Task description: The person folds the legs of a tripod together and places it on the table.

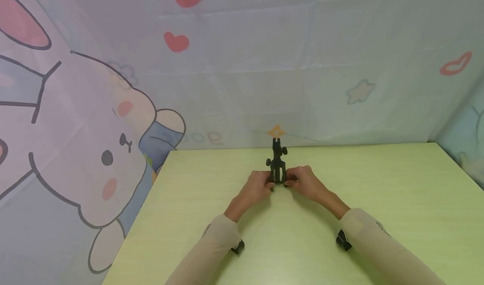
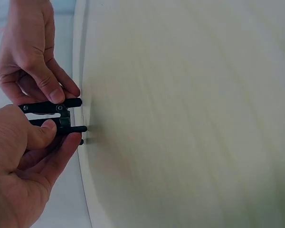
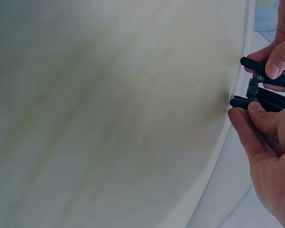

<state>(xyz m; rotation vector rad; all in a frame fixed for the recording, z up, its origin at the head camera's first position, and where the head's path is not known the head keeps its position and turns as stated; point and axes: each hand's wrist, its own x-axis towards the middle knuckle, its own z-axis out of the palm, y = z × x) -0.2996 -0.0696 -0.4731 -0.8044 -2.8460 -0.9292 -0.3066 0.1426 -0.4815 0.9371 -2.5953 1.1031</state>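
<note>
A small black tripod [image 1: 277, 161] stands upright near the far side of the table, with knobs on both sides and a forked clamp at its top. My left hand [image 1: 258, 187] pinches one leg low down between thumb and fingers. On the opposite side, my right hand [image 1: 305, 183] pinches another leg. In the left wrist view, the leg tips [image 2: 78, 129] stick out past the thumb, close to the tabletop, with a short brace between the legs. The right wrist view shows a leg [image 3: 240, 102] in the right hand's pinch; the tripod's upper part is out of frame there.
The pale yellow-green table [image 1: 378, 184] extends around both arms. Right behind its far edge hangs a printed cloth [image 1: 242, 87] with hearts, and a large cartoon rabbit [image 1: 94, 150] on the left. Small black devices [image 1: 343, 240] sit under both sleeves.
</note>
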